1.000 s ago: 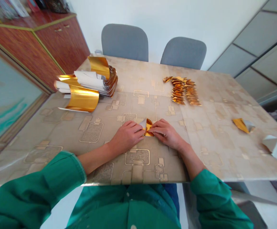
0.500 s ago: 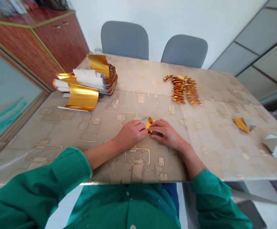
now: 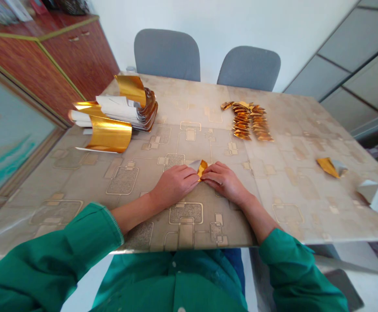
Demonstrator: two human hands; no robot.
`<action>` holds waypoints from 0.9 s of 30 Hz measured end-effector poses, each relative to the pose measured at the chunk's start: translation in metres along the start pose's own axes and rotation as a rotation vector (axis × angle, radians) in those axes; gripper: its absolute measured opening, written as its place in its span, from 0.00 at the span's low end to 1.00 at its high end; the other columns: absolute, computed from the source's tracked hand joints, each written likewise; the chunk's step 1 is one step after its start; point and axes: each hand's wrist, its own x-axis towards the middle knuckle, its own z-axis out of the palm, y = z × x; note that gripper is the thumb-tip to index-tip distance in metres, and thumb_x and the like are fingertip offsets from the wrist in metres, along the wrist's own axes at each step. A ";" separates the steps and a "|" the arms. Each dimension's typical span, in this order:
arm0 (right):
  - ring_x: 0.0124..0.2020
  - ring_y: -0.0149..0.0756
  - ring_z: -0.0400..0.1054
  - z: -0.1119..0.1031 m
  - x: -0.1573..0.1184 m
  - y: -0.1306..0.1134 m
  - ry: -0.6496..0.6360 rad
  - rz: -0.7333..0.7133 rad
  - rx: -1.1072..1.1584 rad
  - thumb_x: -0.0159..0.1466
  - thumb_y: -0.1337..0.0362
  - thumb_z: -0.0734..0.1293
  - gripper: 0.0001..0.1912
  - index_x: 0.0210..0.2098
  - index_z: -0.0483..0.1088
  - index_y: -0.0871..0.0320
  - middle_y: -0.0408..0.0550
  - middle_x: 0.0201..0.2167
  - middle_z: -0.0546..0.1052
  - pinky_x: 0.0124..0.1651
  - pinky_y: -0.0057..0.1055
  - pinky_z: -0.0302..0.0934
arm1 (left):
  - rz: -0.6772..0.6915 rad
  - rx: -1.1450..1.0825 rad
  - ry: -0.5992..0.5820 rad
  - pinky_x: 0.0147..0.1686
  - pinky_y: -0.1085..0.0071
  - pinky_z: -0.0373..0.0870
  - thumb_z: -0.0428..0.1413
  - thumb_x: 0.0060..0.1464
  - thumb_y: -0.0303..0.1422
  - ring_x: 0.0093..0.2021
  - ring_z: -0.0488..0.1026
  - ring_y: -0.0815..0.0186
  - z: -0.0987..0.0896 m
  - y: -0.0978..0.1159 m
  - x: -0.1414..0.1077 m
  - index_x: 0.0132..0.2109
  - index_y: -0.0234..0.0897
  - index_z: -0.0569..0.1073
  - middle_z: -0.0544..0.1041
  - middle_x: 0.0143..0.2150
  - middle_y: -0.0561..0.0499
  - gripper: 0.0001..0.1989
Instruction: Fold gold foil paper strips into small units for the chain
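Between my hands, low over the table, is a small partly folded piece of gold foil paper [image 3: 202,168] with a whitish back. My left hand [image 3: 177,183] is closed on its left side, fingers pressed together. On the right side, my right hand [image 3: 224,180] pinches the paper between thumb and fingers. The lower part of the paper is hidden by my fingertips. Farther back on the table stand two rows of folded gold paper pieces [image 3: 242,121], packed close together.
Stacked gold foil sheets [image 3: 111,134] with white backs curl at the table's left. To the right lie a folded gold piece [image 3: 328,167] and white-backed paper [image 3: 377,197]. Two grey chairs [image 3: 167,54] stand behind the patterned tablecloth [image 3: 189,212].
My right fingers have closed in on the gold paper, and its right side looks folded in slightly more. The whole view has shifted a little. Other things lie as before.
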 end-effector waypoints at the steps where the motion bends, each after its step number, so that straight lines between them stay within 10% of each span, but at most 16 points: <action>1: 0.40 0.38 0.67 0.000 0.000 0.000 0.002 -0.004 0.015 0.70 0.63 0.62 0.10 0.40 0.77 0.54 0.51 0.39 0.77 0.44 0.37 0.65 | -0.012 -0.006 -0.008 0.41 0.68 0.70 0.49 0.68 0.32 0.39 0.73 0.64 -0.003 -0.001 -0.002 0.39 0.35 0.77 0.78 0.37 0.47 0.14; 27: 0.34 0.36 0.66 0.008 0.007 -0.006 0.055 0.248 0.057 0.66 0.64 0.69 0.03 0.36 0.76 0.55 0.45 0.29 0.76 0.40 0.34 0.55 | 0.075 -0.050 -0.056 0.52 0.59 0.71 0.49 0.67 0.28 0.50 0.73 0.59 -0.002 -0.005 -0.018 0.48 0.34 0.77 0.78 0.47 0.45 0.12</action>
